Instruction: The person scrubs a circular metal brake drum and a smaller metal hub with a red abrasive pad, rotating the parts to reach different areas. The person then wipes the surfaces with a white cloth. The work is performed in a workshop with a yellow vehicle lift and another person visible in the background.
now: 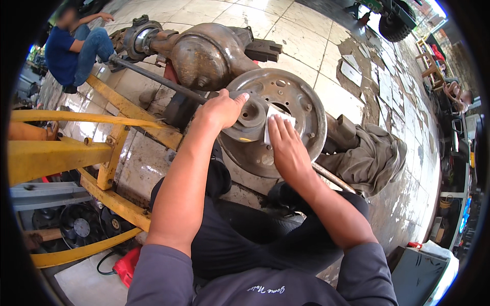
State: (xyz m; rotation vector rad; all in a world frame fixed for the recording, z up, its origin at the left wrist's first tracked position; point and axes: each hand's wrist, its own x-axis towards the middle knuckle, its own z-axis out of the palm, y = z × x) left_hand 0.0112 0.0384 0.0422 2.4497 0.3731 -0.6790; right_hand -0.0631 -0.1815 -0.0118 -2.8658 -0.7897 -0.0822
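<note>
In front of me stands a large round metal backing plate (pixel 312 97), brown with grime and pierced with holes. Before its face is a smaller round metal hub (pixel 250 115) with a raised centre. My left hand (pixel 222 110) grips the upper left edge of this hub, thumb pointing right along its top; the other fingertips are hidden behind it. My right hand (pixel 287 145) presses a folded white sheet (pixel 275 112) against the hub's right edge, fingers together and straight. Whether the sheet is paper or cloth I cannot tell.
Behind the plate lies an axle housing (pixel 201 56) with a bulging middle. A long metal bar (pixel 158 79) slants toward my left hand. A yellow steel frame (pixel 61 158) fills the left side. Crumpled grey-brown cloth (pixel 375 158) lies right. A person (pixel 76 51) sits far left.
</note>
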